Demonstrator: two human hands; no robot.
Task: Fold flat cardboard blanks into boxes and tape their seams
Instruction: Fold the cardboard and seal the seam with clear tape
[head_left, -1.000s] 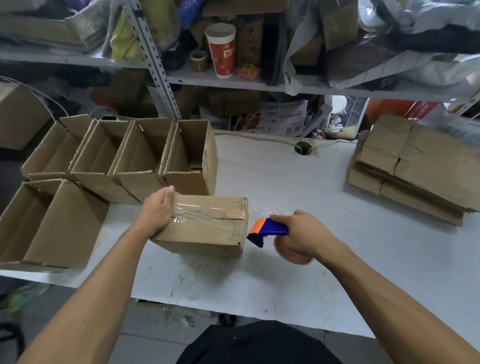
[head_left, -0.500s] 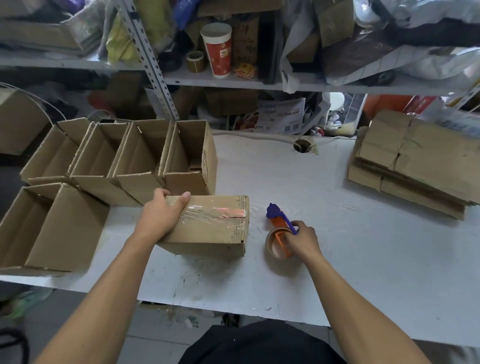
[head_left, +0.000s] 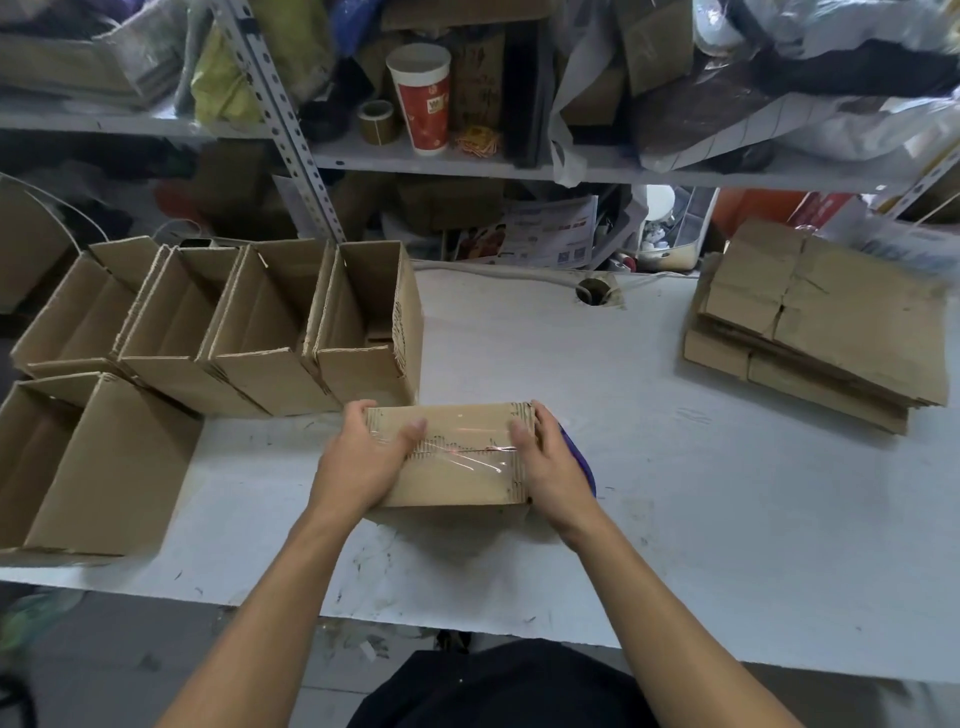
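A: What's nearest the table's (head_left: 727, 519) front edge?

B: Bare white surface. Just beyond it, the taped box (head_left: 457, 478) sits centre. The left hand (head_left: 363, 457) clasps its left end and the right hand (head_left: 550, 462) its right end, thumbs lying over the clear tape (head_left: 467, 449) along the top seam.

A: Any room at the sides?

B: To the right, open table runs to the stack of flat blanks (head_left: 821, 332) near the far right edge. Only the blue tape dispenser (head_left: 579, 457) intrudes, mostly hidden behind the right hand. The left is tight: an open box (head_left: 104, 467) overhangs the front left corner.

A: And behind?

B: A row of four open boxes (head_left: 234, 317) stands just beyond the taped one, the nearest almost touching. Past them, a cluttered shelf (head_left: 441, 156) holds a red paper cup (head_left: 423, 98).
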